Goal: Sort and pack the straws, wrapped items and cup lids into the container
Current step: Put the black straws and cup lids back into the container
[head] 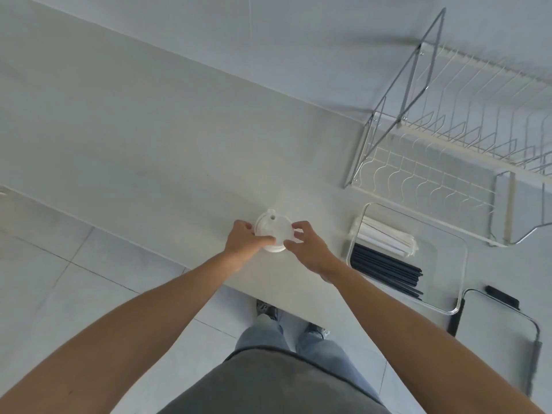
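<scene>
A small stack of white cup lids (pixel 274 231) sits on the white counter near its front edge. My left hand (pixel 246 241) grips the stack from the left, thumb over its front rim. My right hand (pixel 304 245) holds the stack's right side with curled fingers. To the right stands a clear rectangular container (pixel 460 264). Inside it lie white paper-wrapped items (pixel 385 236) at the far end and a bundle of black straws (pixel 388 268) beside them. The container's right half is bare.
A white wire dish rack (pixel 448 138) stands behind the container at the back right. The container's lid (pixel 495 327), with dark clips, lies at the right near the counter's edge. The counter (pixel 149 130) stretches away to the left, and tiled floor lies below its front edge.
</scene>
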